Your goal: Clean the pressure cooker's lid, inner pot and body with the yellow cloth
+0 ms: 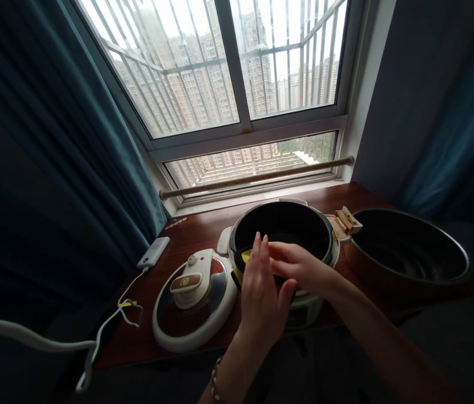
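Both hands meet over the near left part of a round black pot (285,224) that sits in a white cooker body (335,252). Between them shows a yellow cloth or sponge (245,256), dark in places and mostly covered by fingers. My left hand (259,297) has its fingers straight and pressed together against it, the thumb apart. From the right, my right hand (298,262) closes its fingers around the yellow piece, behind the left fingers. A bit of yellow also sticks out left of the hands at the pot's rim.
A round cooker lid (194,300) with a white rim lies to the left. Beyond it are a white power bank (153,252) and a white cable (102,331). At the right stands a large dark bowl-like pan (409,247). The wooden table (203,227) meets a window.
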Demonstrator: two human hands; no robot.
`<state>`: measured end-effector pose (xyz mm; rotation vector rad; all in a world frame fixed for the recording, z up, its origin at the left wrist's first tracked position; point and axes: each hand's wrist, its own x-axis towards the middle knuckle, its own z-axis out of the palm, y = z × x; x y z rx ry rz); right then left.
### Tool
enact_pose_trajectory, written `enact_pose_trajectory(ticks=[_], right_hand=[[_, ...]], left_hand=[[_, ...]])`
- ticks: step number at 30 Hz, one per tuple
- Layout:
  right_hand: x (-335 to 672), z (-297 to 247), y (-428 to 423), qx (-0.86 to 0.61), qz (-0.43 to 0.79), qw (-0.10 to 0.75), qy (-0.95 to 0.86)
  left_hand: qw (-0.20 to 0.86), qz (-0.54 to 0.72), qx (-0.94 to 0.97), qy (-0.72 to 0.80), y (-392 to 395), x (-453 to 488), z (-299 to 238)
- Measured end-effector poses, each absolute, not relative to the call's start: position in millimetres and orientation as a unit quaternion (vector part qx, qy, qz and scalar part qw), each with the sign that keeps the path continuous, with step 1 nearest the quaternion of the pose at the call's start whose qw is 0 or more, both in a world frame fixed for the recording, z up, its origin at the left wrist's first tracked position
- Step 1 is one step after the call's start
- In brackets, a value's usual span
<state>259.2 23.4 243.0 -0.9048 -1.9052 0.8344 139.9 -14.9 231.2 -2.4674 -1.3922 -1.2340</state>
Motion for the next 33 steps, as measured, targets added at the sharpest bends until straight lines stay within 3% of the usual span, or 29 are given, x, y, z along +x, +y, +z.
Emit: enact_pose_trajectory(ticks=[4,7,19,25,33], right_hand=[[293.5,230.8,11.6,-0.523,0.142,0.484,-0.687],[302.4,216.6,5.3,-0.542,0.053,0.453,-0.706],[303.2,198.4,7.8,-0.521,-0.05,0.446,-0.726],[302.3,195.7,7.6,-0.52,-0.061,0.453,-0.722],[301.1,193.6,10.4,-0.51,-0.084,0.475,-0.713]], left_hand=[[0.07,-0.344,-0.817,-0.457,-7.3,137.4,215.9],[0.052,-0.313,-0.841,-0.439,-4.4,125.3,219.5],[-0.047,-0.154,-0.932,-0.325,112.2,46.5,245.7],[-0.088,-0.122,-0.948,-0.28,182.7,61.2,248.1],[-0.058,-0.116,-0.971,-0.199,231.3,110.8,237.6]])
